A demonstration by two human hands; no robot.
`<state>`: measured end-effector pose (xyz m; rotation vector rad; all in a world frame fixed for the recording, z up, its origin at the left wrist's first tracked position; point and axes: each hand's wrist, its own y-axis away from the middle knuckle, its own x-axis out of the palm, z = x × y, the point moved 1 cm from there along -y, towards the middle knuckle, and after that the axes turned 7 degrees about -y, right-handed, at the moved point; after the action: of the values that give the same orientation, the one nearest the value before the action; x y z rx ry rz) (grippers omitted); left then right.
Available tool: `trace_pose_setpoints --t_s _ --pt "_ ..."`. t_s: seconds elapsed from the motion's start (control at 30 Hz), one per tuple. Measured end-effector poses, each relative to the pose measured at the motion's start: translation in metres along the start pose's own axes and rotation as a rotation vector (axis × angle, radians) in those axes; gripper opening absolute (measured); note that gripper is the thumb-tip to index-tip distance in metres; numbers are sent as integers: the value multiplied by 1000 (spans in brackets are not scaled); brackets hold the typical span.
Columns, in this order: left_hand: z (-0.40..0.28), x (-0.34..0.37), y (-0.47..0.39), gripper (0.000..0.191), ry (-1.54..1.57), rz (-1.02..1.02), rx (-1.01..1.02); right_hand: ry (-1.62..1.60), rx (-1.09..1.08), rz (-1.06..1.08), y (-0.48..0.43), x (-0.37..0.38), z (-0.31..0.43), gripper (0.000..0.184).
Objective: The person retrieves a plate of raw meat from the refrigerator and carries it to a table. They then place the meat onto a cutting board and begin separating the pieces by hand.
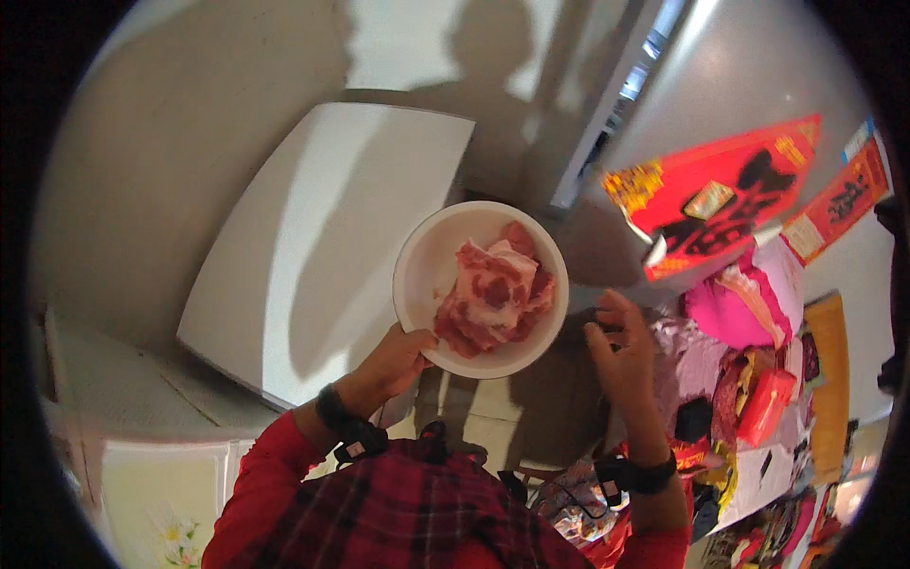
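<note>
A white bowl (419, 284) with several pieces of raw pink meat (494, 291) inside is held out in front of my body. My left hand (402, 355) grips its near left rim, the thumb over the edge and the other fingers hidden beneath. To the right of the bowl, my right hand (622, 348) hangs in the air, apart from the rim. Its fingers are curved and spread, with nothing visible between them. Dark bands with small devices circle both wrists.
A white flat-topped unit (341, 249) stands left of the bowl, against the wall. At right, a red paper decoration (732, 199) with writing hangs on a grey panel (746, 78). Below it are a pink bag (739, 302) and a cluttered table holding a red box (766, 405).
</note>
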<state>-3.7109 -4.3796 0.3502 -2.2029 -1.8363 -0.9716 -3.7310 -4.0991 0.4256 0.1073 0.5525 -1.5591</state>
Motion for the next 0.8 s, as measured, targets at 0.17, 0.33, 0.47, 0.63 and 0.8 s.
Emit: trace_pose_setpoints --t_s 0.17,0.33,0.47,0.63,0.8 --pt "8 9 -6 36 -77 88 -72 -26 76 -10 45 2 -6 46" --pt "33 33 -5 31 -404 216 -154 -17 60 -176 109 -13 -17 48" --pt "53 64 12 29 -836 488 91 -56 212 -265 158 -30 -18 49" --pt "92 100 36 34 -435 508 -224 -98 157 -387 228 -56 -3 47" --pt "136 128 68 35 -350 504 -400 121 163 -536 312 -81 7 47"
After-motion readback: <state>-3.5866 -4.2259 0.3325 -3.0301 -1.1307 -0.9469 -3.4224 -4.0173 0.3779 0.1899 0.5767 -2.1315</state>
